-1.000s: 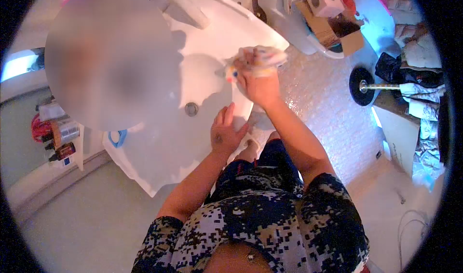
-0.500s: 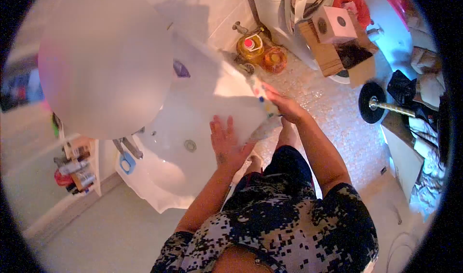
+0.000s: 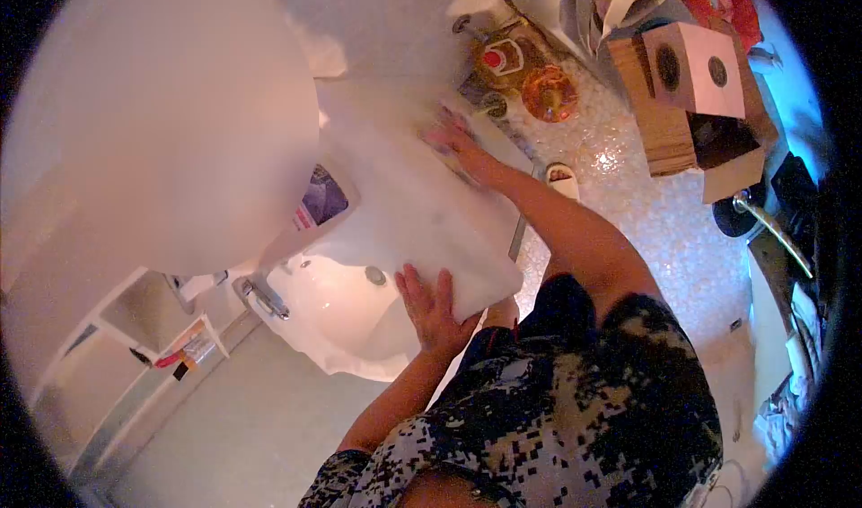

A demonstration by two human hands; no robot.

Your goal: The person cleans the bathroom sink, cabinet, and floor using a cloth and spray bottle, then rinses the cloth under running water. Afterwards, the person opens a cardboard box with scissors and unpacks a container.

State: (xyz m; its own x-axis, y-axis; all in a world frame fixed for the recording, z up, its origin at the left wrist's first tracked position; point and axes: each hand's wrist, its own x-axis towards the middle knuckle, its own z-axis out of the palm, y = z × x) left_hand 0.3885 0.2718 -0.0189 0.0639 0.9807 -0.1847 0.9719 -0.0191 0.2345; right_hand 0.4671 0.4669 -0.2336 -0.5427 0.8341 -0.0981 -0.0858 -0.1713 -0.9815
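Observation:
A pale, flat, sheet-like surface (image 3: 458, 225) lies in front of me, covering part of the white washbasin (image 3: 328, 302). My left hand (image 3: 435, 310) rests on its near edge beside the basin, fingers spread, gripping nothing. Farther off, my right hand (image 3: 460, 144) lies flat along the far right part of the same surface. Its fingers look stretched out but blurred, and anything thin beneath them cannot be made out. A purple printed package (image 3: 325, 196) shows left of the sheet. The tap (image 3: 262, 299) stands at the basin's left.
A big, blurred pale shape (image 3: 180, 122) blocks the upper left. A red-capped bottle (image 3: 498, 59) and an orange round container (image 3: 549, 93) stand on the floor near an opened cardboard box (image 3: 660, 113). A metal pole on a black disc (image 3: 738, 210) is at the right.
My right hand has moved away and left across the sheet; the colour-dotted patch beside it no longer shows. My left hand has shifted slightly nearer and stays spread. The view has turned.

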